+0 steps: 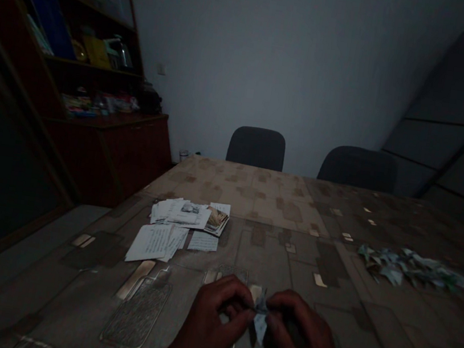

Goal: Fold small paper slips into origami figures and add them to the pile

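Observation:
A small folded paper piece [260, 323], pale with pointed ends, is held between my two hands just above the near part of the table. My left hand [215, 318] pinches its left side between thumb and forefinger. From the right, my right hand [304, 337] grips the other side with thumb and fingertips. The picture is dark, so the folds are hard to make out. Off to the right lies a heap of similar folded paper pieces [409, 268]. Left of centre, loose printed sheets [185, 213] lie in an overlapping pile, with more sheets [150, 243] nearer me.
A patterned cloth covers the table [263, 196]. Beyond its far edge stand two dark chairs, one in the middle [256, 147] and one at right [358, 167]. A wooden cabinet [126, 153] with filled shelves is at the left, against the pale wall [275, 53].

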The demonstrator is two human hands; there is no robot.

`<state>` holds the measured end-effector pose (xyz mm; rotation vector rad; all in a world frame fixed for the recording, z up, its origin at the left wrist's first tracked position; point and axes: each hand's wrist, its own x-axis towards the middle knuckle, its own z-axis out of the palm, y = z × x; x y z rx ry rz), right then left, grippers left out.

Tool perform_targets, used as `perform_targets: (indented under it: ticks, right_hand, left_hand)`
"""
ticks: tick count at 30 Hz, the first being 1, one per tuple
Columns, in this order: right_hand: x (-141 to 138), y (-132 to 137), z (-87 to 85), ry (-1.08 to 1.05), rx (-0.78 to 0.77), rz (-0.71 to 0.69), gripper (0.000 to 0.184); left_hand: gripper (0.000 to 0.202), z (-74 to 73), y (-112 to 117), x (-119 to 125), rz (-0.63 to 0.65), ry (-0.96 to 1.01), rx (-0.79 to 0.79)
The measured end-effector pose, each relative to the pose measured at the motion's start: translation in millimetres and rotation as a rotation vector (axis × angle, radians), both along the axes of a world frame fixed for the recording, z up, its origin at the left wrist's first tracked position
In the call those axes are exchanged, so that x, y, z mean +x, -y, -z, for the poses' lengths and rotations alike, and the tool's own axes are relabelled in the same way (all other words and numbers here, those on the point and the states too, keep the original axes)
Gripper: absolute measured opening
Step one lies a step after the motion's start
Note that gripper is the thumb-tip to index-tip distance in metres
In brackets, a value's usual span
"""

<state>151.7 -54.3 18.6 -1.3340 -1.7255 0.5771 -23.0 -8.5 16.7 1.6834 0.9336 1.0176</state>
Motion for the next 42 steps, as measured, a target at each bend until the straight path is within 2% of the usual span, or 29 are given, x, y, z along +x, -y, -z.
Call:
perform_targets:
  ticks: [3,9,14,19,22,26,29,37,39,42]
  right_hand:
    - [0.7,-1.7,-0.5,0.003,0.021,-0.035,0.008]
    - [-2.5,-1.7,-3.3,-0.021,-0.007,-0.008,0.011]
    - [-5.2,-0.6,-1.6,-0.13,-0.087,0.069,0.012]
    - [-2.8,-1.6,2.6,-0.086,-0.019,0.063,0.009]
    - [0.7,-0.8,3.7,-0.007,0.049,0.045,0.004]
    - [2.2,0.3,1.2,0.059,0.137,-0.022,0.009]
    - [0.7,-0.9,0.0,0.083,0.147,-0.084,0.012]
    - [-2.3,-3.5,3.9,0.09,-0.028,-0.032,0.005]
    - [-2.7,-2.9,2.1,0.043,-0.068,-0.043,0.008]
    - [-2.8,-3.0,0.8,-0.13,-0.182,-0.017,0.01]
  left_hand:
    - [0.01,-0.1,0.0,-2.0,0.04,-0.029,0.125]
    - [0.014,3.2,0.8,-5.3,0.043,-0.054,0.31]
    - [0.019,-0.2,2.7,-6.1,0.081,-0.053,0.347]
    - [0.017,-0.8,1.4,-6.1,0.073,-0.067,0.344]
    - [0.012,1.2,0.7,-6.1,0.052,-0.048,0.3]
    - [0.01,1.8,1.1,-4.2,0.013,-0.03,0.145]
    - [0.01,1.3,1.7,-2.6,0.002,-0.017,0.067]
    - [0.008,5.0,2.7,-3.5,0.056,-0.01,0.13]
    - [0.007,6.8,2.1,-3.2,0.042,0.031,0.056]
    - [0.007,8.4,0.6,-1.5,0.028,0.173,-0.17]
